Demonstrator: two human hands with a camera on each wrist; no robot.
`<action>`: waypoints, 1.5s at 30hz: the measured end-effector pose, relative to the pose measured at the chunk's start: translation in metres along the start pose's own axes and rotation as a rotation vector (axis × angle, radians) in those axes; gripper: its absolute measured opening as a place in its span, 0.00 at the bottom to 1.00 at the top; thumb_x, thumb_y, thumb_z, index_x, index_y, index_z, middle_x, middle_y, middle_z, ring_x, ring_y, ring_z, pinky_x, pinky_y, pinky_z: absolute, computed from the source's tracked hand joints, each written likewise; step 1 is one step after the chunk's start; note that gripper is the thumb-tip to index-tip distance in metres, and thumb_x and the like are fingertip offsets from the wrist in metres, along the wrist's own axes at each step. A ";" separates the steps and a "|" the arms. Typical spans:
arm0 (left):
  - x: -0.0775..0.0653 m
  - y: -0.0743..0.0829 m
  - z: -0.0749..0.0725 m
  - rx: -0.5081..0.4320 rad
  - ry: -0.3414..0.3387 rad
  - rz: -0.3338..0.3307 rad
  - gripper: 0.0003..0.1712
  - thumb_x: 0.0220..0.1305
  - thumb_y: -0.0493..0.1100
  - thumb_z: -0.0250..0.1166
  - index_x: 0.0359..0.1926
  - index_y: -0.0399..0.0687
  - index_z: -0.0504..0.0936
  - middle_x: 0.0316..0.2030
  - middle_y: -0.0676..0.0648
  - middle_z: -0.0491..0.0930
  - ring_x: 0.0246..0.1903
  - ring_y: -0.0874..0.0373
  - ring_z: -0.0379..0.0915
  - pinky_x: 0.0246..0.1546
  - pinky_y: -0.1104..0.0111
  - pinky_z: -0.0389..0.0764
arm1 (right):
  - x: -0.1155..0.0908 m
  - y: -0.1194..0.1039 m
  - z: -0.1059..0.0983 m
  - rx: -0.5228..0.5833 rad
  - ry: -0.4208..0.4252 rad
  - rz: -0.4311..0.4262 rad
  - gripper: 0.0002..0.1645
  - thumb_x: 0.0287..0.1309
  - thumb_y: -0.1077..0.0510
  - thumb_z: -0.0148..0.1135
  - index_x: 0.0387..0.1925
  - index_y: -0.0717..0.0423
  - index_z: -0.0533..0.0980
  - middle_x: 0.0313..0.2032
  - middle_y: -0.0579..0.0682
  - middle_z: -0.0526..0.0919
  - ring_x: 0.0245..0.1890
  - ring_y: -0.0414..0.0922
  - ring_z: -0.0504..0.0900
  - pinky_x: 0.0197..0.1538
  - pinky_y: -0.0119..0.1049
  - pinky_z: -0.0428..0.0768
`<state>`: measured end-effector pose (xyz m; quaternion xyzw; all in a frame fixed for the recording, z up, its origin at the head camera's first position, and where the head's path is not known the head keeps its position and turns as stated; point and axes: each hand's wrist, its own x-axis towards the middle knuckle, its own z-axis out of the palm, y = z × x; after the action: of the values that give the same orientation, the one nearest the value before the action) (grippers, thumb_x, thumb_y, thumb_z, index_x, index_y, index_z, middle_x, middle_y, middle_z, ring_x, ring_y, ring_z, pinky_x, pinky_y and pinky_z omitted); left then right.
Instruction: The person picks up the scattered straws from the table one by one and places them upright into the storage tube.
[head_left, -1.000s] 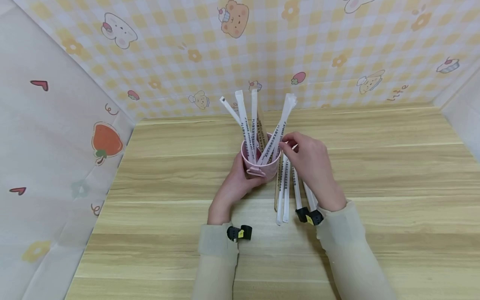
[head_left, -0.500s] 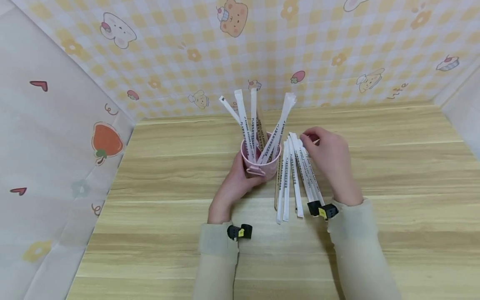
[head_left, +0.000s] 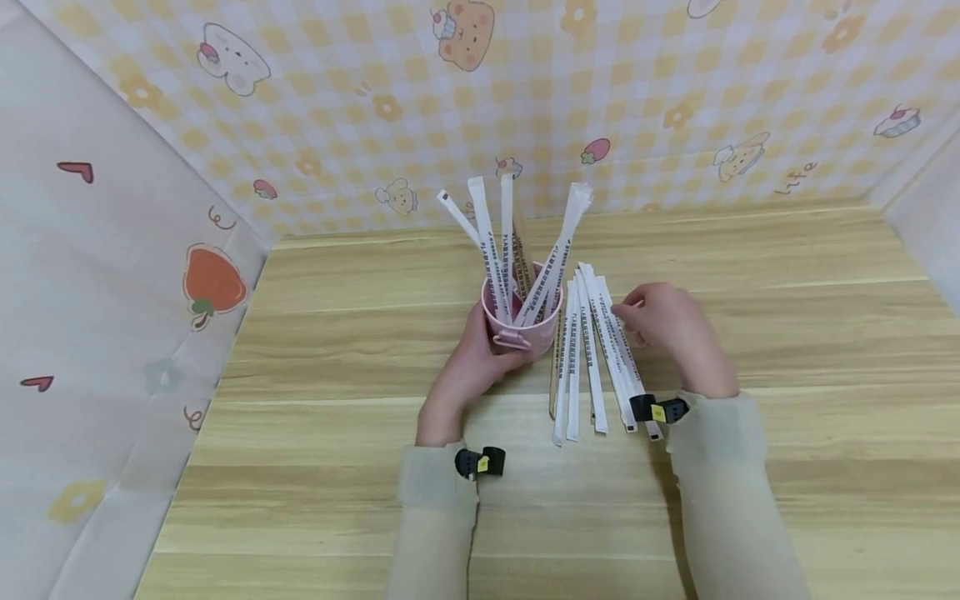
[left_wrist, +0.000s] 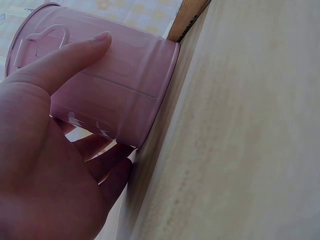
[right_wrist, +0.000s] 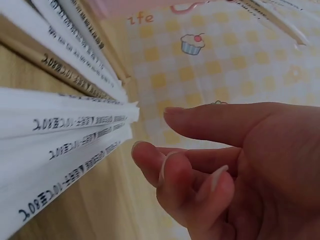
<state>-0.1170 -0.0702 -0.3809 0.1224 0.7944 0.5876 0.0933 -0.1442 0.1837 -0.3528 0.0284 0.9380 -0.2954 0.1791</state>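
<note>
Clock centred on the pink bucket (head_left: 536, 342), head view, 12 toward the checked backdrop (head_left: 645, 50). Left arm is coming in from 7, its beige sleeve (head_left: 435, 492) lying low over the worktop (head_left: 337, 375). Left grip (head_left: 468, 362) is grasping the bucket: thumb is running across the front below the wire handle (head_left: 512, 341) at 6, fingers are wrapping the 9 side. Right arm is reaching in from 5, wrist bending toward the bucket. Right grip (head_left: 667, 321) is hovering at 3, released: thumb and index are standing apart, other fingers are curling loosely, holding nothing. Index tip is sitting just beside the loose straw ends; can't tell if it's touching. Bucket is standing upright on the worktop, holding paper-wrapped straws (head_left: 490, 258): white ones are leaning toward 11, 12 and 1, plus brown (head_left: 521, 225) near 12. Loose wrapped straws (head_left: 587, 342) are lying on the worktop from 3 to 5, fanning slightly between bucket and right grip, mostly white, with a brown one (head_left: 553, 392) showing nearest the bucket.
</note>
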 end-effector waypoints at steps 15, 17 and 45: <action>-0.002 0.002 0.002 0.003 0.004 0.004 0.59 0.42 0.34 0.71 0.68 0.55 0.42 0.62 0.48 0.57 0.60 0.57 0.55 0.60 0.63 0.55 | 0.011 0.015 0.015 0.031 -0.109 0.064 0.16 0.56 0.50 0.57 0.31 0.60 0.75 0.22 0.53 0.76 0.20 0.47 0.74 0.24 0.34 0.73; -0.002 0.002 0.002 0.008 0.006 -0.009 0.59 0.42 0.34 0.71 0.68 0.55 0.42 0.62 0.47 0.56 0.60 0.57 0.54 0.60 0.62 0.55 | 0.013 0.017 0.016 0.031 -0.115 0.056 0.16 0.55 0.49 0.57 0.30 0.60 0.76 0.21 0.53 0.75 0.20 0.46 0.73 0.24 0.34 0.72; -0.001 -0.001 0.001 0.029 0.023 -0.015 0.58 0.42 0.36 0.71 0.68 0.52 0.43 0.63 0.47 0.55 0.61 0.56 0.53 0.61 0.63 0.54 | -0.003 0.009 -0.007 -0.023 0.048 -0.018 0.20 0.60 0.47 0.49 0.37 0.61 0.75 0.16 0.54 0.74 0.14 0.45 0.70 0.17 0.35 0.67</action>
<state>-0.1154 -0.0699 -0.3825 0.1110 0.8048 0.5766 0.0868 -0.1428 0.1951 -0.3508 0.0249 0.9456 -0.2852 0.1543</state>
